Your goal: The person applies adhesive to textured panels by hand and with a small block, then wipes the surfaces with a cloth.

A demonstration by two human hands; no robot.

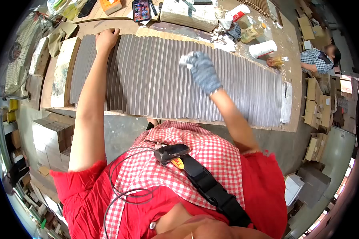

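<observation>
A long row of thin grey-brown wooden slats [159, 79] lies side by side on a workbench [291, 119]. My bare left hand [106, 38] rests flat on the far edge of the slats at the left. A grey knit glove covers my right hand [203, 71], which is closed on a small white rag or pad [185, 59] pressed to the slats near the middle.
A phone [141, 9], a white cup [262, 48], bottles of yellow liquid [252, 32] and a wrapped bundle [189, 15] stand beyond the slats. A fan [12, 67] is at the left. Another person in a checked shirt [319, 59] sits at the right among cardboard boxes [319, 111].
</observation>
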